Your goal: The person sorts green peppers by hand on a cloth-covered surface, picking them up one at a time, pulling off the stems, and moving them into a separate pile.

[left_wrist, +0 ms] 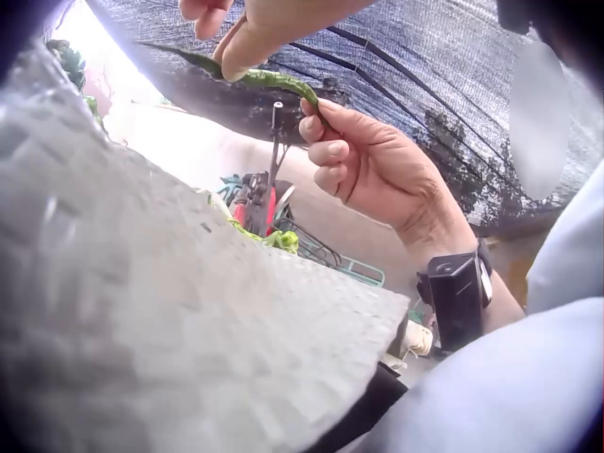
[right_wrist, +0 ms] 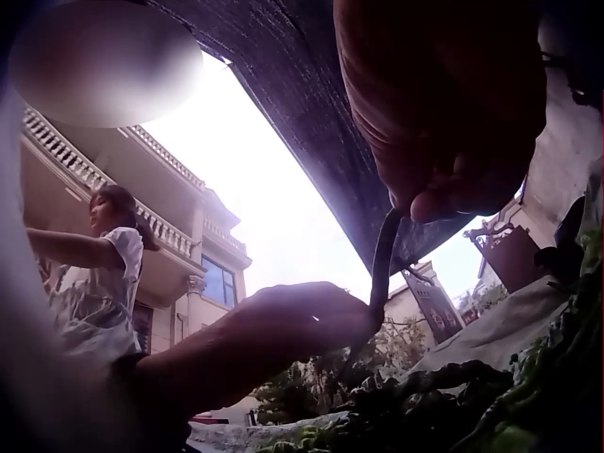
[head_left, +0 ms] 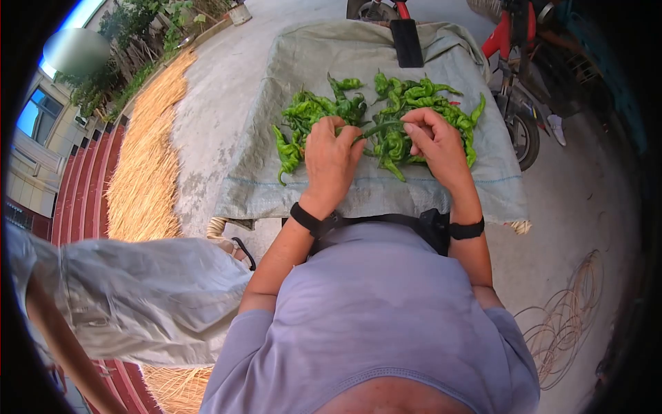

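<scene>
Head view: left hand [head_left: 332, 155] and right hand [head_left: 438, 146] were raised just above the work surface, each with thumb and fingers pinched on one long, slim green pepper [head_left: 381, 128]. It spanned the gap between them. Left wrist view agreed: glossy, slightly wrinkled skin, thin tapered tip running past the left fingers, hooked end clamped in the right fingertips.

Black strap-type bands sat on both wrists, left band [head_left: 309, 218] and right band [head_left: 467, 230].

Under and beyond the hands: two loose heaps of twisted, shiny green peppers, left heap [head_left: 310, 110] and right heap [head_left: 417, 93]. Both lay on a creased grey-green woven sheet [head_left: 307, 58], draped over its support, blue stitch line near the close edge. Flat black rectangular slab [head_left: 407, 43] lay at the sheet's far edge.

Farther out: bristly golden straw strip [head_left: 148, 138] on rough grey concrete, dark red steps [head_left: 89, 183] to the left, red-framed two-wheeler [head_left: 503, 41] to the right, loose coil of thin tan strands [head_left: 569, 317] on the ground.
</scene>
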Motion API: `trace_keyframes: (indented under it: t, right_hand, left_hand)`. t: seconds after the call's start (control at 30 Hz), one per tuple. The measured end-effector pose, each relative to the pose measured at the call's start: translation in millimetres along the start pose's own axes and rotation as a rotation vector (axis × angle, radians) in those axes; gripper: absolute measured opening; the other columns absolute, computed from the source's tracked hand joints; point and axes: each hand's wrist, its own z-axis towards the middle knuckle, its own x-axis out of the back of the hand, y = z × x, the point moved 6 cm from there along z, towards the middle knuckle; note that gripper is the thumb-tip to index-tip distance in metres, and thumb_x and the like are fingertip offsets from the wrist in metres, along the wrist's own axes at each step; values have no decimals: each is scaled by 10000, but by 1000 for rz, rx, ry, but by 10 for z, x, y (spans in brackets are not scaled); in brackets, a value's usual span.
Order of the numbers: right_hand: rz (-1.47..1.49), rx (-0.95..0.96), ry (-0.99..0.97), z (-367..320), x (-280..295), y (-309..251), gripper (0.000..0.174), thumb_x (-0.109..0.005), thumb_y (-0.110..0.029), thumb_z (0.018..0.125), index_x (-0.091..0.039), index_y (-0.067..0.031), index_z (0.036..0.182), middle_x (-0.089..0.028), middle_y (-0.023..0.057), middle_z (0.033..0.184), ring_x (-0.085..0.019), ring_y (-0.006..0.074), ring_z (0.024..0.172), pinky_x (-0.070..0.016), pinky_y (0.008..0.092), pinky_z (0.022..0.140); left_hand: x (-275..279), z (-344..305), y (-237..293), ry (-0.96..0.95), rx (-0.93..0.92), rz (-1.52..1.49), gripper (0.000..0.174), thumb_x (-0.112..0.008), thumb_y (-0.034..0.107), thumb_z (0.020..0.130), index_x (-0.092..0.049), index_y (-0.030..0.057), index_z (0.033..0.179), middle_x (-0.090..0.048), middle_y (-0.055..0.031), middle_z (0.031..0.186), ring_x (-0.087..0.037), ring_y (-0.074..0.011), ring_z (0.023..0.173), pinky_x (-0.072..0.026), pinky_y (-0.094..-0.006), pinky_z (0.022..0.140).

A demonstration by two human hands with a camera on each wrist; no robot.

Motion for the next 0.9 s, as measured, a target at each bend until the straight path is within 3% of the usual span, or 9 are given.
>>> trace_keyframes:
  t: [0.13,0.23,0.33,0.43,0.5,0.67,0.77,0.9]
  right_hand:
    - [-3,-33,9,51,-13,42,170,-615,-156,953,-640,-19,1051,-604,6,881,-547,56,631,-441,217,577]
    - [73,-63,79,129,-11,132,230,-619,-189,941,-634,-34,1111,-643,36,914,-618,129,706,-481,284,628]
    - [-410,115,135,262,-9,362,271,-635,-221,914,-633,-72,1140,-666,89,987,-662,267,849,-507,388,721]
    - [-741,47,23,240,-149,449,307,-654,-250,886,-623,-113,1160,-650,136,1063,-630,375,988,-494,480,813]
    - [-845,-4,-27,258,-194,563,329,-638,-252,888,-609,-117,1186,-650,127,1081,-618,352,1025,-488,459,840]
    - [-944,-2,-44,310,-179,729,397,-653,-292,870,-595,-126,1226,-645,107,1027,-629,305,996,-485,433,799]
    - [-835,-64,28,342,-114,739,366,-686,-336,847,-646,-101,1126,-659,133,1088,-643,353,999,-496,470,797]
    - [-715,-171,-97,287,-76,593,303,-684,-357,847,-693,-66,932,-687,100,927,-654,308,896,-489,423,739]
  left_hand:
    - [-134,-61,-56,-131,58,-72,205,-714,99,843,-659,42,1032,-633,-129,889,-617,-313,860,-485,-397,732]
    - [-76,-73,-194,41,106,-111,233,-664,115,902,-628,14,1109,-659,-177,900,-644,-343,833,-498,-422,700]
    - [5,-18,-574,-135,458,14,306,-629,132,933,-585,-6,1202,-674,-197,907,-659,-362,824,-504,-445,695]
    - [74,-103,-843,-64,379,224,422,-668,198,895,-575,17,1265,-638,-209,1074,-616,-379,957,-498,-451,777]
    - [97,-102,-914,-160,376,410,476,-714,223,841,-594,51,1269,-595,-179,1205,-539,-387,1110,-454,-472,892]
    - [-22,-197,-805,-145,248,311,415,-730,192,818,-643,100,1214,-605,-142,1205,-511,-358,1160,-399,-477,965]
    - [-22,-131,-578,-31,148,233,356,-726,141,814,-663,114,1163,-613,-123,1184,-513,-341,1146,-378,-470,975]
    - [-20,-56,-247,-9,62,46,277,-705,122,830,-668,100,1104,-634,-98,1114,-553,-310,1053,-408,-442,919]
